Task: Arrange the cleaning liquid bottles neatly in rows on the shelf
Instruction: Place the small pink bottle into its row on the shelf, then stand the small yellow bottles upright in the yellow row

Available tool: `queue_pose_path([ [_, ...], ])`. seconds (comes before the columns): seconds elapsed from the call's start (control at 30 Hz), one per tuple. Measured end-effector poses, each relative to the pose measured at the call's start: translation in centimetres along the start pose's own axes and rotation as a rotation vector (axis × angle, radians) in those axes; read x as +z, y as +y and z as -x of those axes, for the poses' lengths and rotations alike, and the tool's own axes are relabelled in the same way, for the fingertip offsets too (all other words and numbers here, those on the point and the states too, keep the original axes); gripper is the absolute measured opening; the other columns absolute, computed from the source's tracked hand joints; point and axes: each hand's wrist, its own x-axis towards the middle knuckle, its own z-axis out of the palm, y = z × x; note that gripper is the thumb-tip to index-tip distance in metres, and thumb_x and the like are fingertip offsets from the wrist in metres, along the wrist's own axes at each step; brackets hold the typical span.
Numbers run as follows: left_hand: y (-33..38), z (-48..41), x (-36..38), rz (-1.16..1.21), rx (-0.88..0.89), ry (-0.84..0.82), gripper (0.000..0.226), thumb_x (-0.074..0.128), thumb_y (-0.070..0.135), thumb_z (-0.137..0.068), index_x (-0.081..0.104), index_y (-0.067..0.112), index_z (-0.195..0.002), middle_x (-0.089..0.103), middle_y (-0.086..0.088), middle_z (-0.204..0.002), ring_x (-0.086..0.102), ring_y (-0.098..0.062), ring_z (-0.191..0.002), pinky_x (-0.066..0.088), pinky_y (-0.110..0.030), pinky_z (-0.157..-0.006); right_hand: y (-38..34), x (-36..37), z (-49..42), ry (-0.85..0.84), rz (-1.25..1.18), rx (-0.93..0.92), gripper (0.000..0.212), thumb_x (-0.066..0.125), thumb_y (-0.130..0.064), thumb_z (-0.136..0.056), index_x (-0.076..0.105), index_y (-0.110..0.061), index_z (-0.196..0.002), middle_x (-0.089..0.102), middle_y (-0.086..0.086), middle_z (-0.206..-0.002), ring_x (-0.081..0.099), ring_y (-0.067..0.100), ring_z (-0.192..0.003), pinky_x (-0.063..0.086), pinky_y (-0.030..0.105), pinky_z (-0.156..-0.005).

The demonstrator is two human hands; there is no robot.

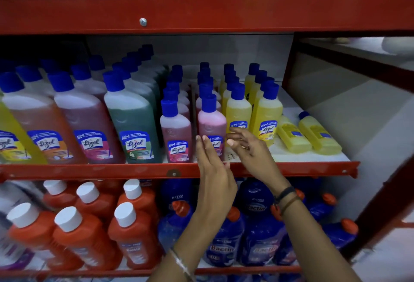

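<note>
Centre frame, your left hand (pixel 215 169) and right hand (pixel 248 145), both spread and empty, flank the front pink Lizol bottle (pixel 211 122) on the middle shelf (pixel 89 170). Probably light, smooth plastic; grip its waist.

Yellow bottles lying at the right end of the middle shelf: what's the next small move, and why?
Probably reach the right hand to the nearer lying bottle and stand it behind the yellow row. Two lie flat; both hands are empty, the left hand by the pink bottle.
</note>
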Motion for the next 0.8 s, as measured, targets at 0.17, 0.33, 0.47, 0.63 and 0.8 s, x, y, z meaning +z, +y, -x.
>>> queue_pose_path([
  [0.17,4.4,-0.3,1.5,0.116,0.222,-0.009,0.050,0.045,0.007,-0.091,0.027,0.010,-0.137,0.029,-0.008,-0.143,0.028,-0.013,-0.134,0.022,-0.015,-0.111,0.8,-7.5,0.8,0.318,0.126,0.046,0.016,0.057,-0.021,-0.089,0.060,-0.015,-0.103,0.070,0.002,-0.091,0.065,0.008,-0.082,0.052,0.029,-0.077],
  [0.33,6.8,-3.9,8.2,0.100,0.075,-0.399,0.036,0.040,-0.004,-0.087,0.043,-0.005,-0.123,0.048,-0.024,-0.120,0.049,-0.035,-0.111,0.039,-0.036,-0.094,3.4,-12.9,-3.1,0.273,0.522,0.336,0.036,0.053,-0.015,-0.089,0.055,0.004,-0.119,0.060,0.022,-0.125,0.055,0.034,-0.115,0.041,0.032,-0.091],
  [0.47,8.5,-6.4,12.5,0.051,-0.145,-0.501,0.030,0.041,-0.005,-0.086,0.044,-0.010,-0.115,0.049,-0.031,-0.121,0.048,-0.042,-0.112,0.041,-0.039,-0.086,4.0,-13.8,-5.6,0.026,0.659,0.522,0.042,0.042,-0.019,-0.094,0.043,0.007,-0.126,0.046,0.026,-0.137,0.046,0.036,-0.124,0.039,0.034,-0.098],
  [0.63,9.3,-7.9,14.9,0.090,-0.303,-0.423,0.027,0.041,0.001,-0.088,0.047,-0.011,-0.111,0.052,-0.032,-0.119,0.051,-0.044,-0.108,0.043,-0.040,-0.083,4.2,-13.9,-6.5,0.045,0.699,0.586,0.034,0.044,-0.009,-0.090,0.045,0.007,-0.120,0.046,0.027,-0.134,0.047,0.037,-0.121,0.042,0.034,-0.093],
  [0.8,9.3,-7.8,14.6,0.198,-0.307,-0.357,0.024,0.040,0.010,-0.092,0.053,-0.005,-0.106,0.058,-0.029,-0.109,0.054,-0.042,-0.101,0.040,-0.035,-0.073,5.5,-15.6,-6.3,0.062,0.482,0.634,0.043,0.060,-0.021,-0.085,0.048,-0.005,-0.122,0.054,0.021,-0.125,0.056,0.035,-0.110,0.048,0.037,-0.087],
])
